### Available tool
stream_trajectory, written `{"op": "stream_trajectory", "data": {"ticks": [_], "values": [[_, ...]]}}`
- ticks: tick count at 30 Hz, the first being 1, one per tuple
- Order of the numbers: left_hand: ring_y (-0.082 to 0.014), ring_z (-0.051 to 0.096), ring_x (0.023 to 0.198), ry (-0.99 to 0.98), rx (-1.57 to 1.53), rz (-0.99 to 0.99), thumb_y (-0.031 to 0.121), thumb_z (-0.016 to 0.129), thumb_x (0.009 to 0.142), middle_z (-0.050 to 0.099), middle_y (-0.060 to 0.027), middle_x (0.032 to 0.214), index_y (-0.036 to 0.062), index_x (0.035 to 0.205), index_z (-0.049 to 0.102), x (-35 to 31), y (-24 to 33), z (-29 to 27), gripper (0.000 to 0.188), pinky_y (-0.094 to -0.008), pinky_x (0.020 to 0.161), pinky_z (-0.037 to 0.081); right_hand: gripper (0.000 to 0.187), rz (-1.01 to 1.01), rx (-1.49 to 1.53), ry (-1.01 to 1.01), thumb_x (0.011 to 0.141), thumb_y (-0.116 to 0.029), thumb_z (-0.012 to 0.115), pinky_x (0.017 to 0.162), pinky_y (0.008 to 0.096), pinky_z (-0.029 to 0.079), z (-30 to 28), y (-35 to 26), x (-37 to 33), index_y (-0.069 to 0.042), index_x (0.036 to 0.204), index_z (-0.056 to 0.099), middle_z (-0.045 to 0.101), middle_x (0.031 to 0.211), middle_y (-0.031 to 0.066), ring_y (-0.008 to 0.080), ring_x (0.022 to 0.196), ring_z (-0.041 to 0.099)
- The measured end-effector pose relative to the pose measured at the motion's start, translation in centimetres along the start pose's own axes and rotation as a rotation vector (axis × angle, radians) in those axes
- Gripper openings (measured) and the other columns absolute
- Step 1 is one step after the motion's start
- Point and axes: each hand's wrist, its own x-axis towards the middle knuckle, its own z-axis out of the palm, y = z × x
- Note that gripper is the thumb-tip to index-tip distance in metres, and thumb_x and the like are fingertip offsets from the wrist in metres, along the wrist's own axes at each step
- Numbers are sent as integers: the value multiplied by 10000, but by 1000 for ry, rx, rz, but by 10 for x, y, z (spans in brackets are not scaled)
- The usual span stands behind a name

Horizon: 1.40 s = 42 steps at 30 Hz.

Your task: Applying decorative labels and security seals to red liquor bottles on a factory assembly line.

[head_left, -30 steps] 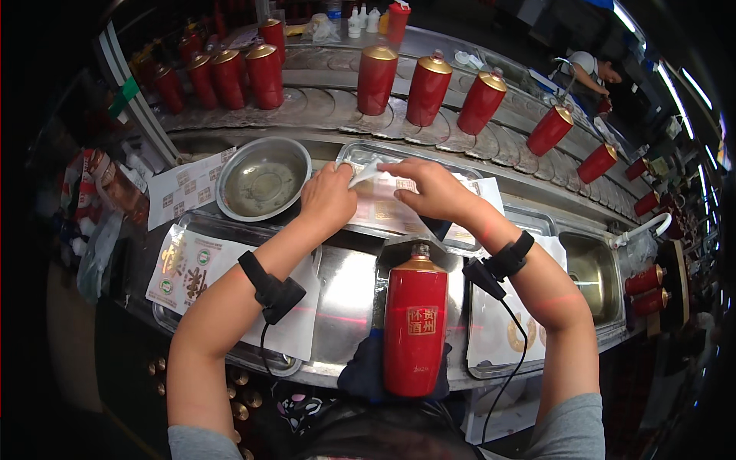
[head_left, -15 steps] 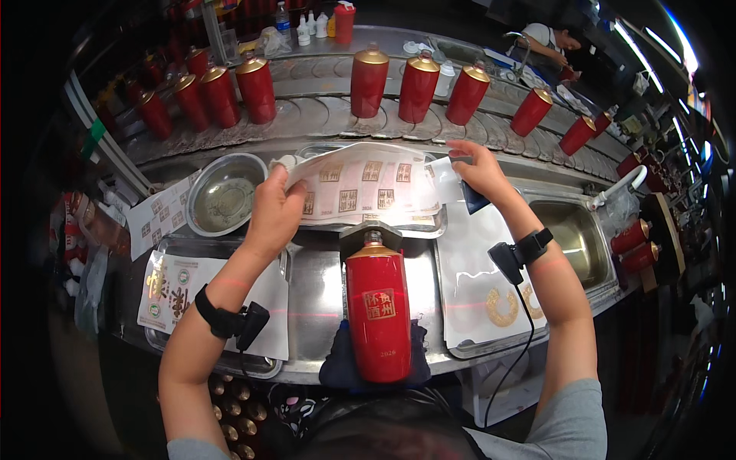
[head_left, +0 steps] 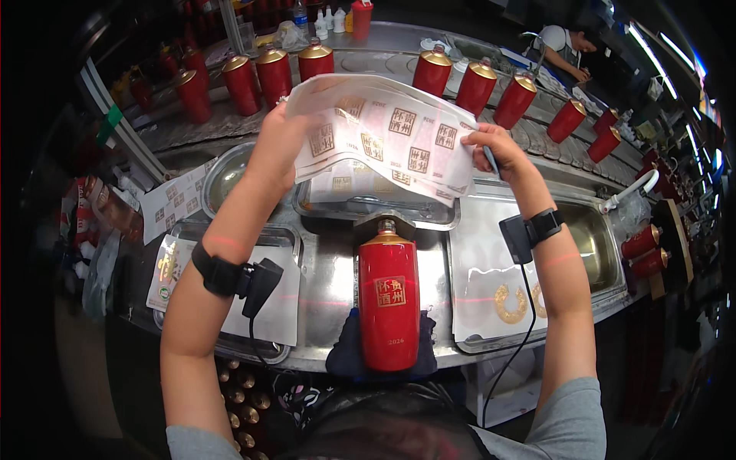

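Note:
A stack of white decal sheets (head_left: 422, 165) with gold square emblems is lifted and bowed above a metal tray (head_left: 441, 217). My left hand (head_left: 280, 144) grips its left end. At the right end, my right hand (head_left: 498, 149) pinches the sheets' edge between thumb and fingers. A dark flat scraper-like piece (head_left: 491, 159) also sits in that right hand. More sheets lie in the tray beneath. In front of me a red bottle (head_left: 389, 326) with a gold shoulder leans on a dark cloth (head_left: 345, 349), a gold square emblem on its front.
Red bottles (head_left: 481, 88) stand along a conveyor (head_left: 207, 138) behind. A round metal bowl (head_left: 218, 180) is at left, near a tray of printed sheets (head_left: 261, 307). At right are a sheet with gold rings (head_left: 483, 287) and a sink (head_left: 606, 253). Another person (head_left: 563, 46) works far right.
Both hands have raised the sheets higher, away from the tray. My right hand has closed on their right edge. The view has shifted slightly, and the conveyor bottles appear further right.

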Motion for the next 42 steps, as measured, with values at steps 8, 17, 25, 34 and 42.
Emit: {"op": "stream_trajectory", "data": {"ticks": [8, 17, 25, 34, 42], "values": [[-350, 703, 939, -20, 148, -403, -20, 572, 769, 668, -237, 1057, -100, 1174, 570, 58, -118, -55, 413, -466, 822, 585, 197, 62, -504, 178, 621, -94, 749, 561, 312, 428, 10, 12, 52, 11, 773, 679, 625, 723, 51, 158, 609, 547], [-328, 662, 960, -20, 1138, -129, 147, 657, 745, 656, -235, 1086, -77, 1132, 563, 27, -97, -46, 457, -394, 813, 513, 334, -47, -753, 341, 701, -208, 747, 602, 298, 456, -20, 56, 31, 30, 933, 709, 674, 797, 85, 161, 652, 590], [-262, 643, 883, 22, 803, -571, 121, 664, 790, 599, -181, 1044, -60, 1257, 457, 32, -79, -41, 542, -391, 744, 541, 225, 161, -184, 107, 742, -101, 678, 623, 274, 476, 5, 80, -10, 65, 894, 691, 695, 818, 78, 139, 698, 623], [-270, 655, 885, 125, 692, -630, 125, 676, 797, 609, -201, 1063, -86, 1239, 471, 28, -71, -27, 531, -408, 751, 552, 306, -80, -855, 377, 688, -189, 654, 762, 421, 522, 30, 65, -13, 24, 899, 714, 697, 821, 228, 374, 796, 683], [-314, 645, 1005, 178, 752, -492, 111, 701, 751, 609, -243, 1083, -123, 1255, 461, 29, -91, -22, 605, -418, 765, 531, 308, 12, -476, 227, 719, -96, 626, 697, 356, 512, 16, 75, -4, 87, 960, 682, 708, 851, 166, 231, 740, 660]]}}
